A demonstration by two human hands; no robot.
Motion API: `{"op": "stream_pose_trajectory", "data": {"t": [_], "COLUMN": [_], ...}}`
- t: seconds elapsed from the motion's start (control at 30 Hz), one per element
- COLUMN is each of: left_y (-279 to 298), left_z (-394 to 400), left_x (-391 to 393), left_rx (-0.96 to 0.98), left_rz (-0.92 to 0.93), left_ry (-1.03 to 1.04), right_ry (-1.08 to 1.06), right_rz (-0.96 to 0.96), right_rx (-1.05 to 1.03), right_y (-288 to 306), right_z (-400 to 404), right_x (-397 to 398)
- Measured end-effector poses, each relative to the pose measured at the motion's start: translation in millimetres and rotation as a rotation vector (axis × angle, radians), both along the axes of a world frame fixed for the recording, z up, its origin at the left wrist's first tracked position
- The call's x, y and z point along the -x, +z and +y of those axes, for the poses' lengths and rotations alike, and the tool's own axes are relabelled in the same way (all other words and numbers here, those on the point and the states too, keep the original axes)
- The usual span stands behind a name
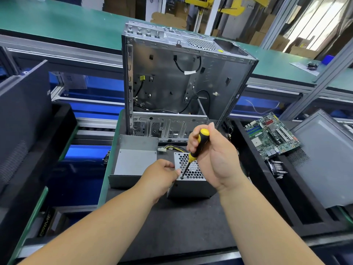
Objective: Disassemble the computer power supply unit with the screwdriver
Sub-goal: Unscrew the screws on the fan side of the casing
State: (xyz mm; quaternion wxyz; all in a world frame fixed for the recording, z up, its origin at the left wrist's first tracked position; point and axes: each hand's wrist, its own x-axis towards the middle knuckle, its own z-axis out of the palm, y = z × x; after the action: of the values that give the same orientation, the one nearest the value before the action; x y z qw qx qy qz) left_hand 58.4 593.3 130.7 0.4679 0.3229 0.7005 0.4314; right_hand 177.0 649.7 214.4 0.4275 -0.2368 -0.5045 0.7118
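A dark bench (172, 226) fills the lower middle of the frame, a green conveyor behind it. At centre sits the power supply unit (191, 180); the left hand (160, 176) pinches its near left corner. The right hand (212, 150) grips the screwdriver (196, 148), tip on the grille. An empty computer case (181, 83) stands behind, a metal cover (133, 161) left, a motherboard (271, 134) right.

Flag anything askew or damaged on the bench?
No damage visible. The circuit board lies tilted in the right tray, propped partly on a metal panel. Otherwise orderly: right hand holds the screwdriver on the power supply; left hand steadies it.
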Motion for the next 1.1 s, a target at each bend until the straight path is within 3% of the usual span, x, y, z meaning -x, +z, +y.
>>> {"op": "stream_pose_trajectory", "data": {"t": [0.27,0.53,0.9,1.1], "left_y": [3,4,5,5], "left_z": [0,0,-1,0], "left_x": [0,0,-2,-1], "left_rx": [0.006,0.012,0.009,0.005], "left_rz": [0.061,0.086,0.095,0.122], "left_ry": [-0.037,-0.038,-0.037,-0.051], "right_ry": [0.029,-0.054,0.005,-0.016], "right_rz": [-0.003,-0.216,-0.033,-0.083], "right_rx": [-0.007,-0.059,0.029,-0.051], "right_y": [4,11,6,2], "right_z": [-1,2,-4,-2], "right_x": [-2,-6,11,0]}}
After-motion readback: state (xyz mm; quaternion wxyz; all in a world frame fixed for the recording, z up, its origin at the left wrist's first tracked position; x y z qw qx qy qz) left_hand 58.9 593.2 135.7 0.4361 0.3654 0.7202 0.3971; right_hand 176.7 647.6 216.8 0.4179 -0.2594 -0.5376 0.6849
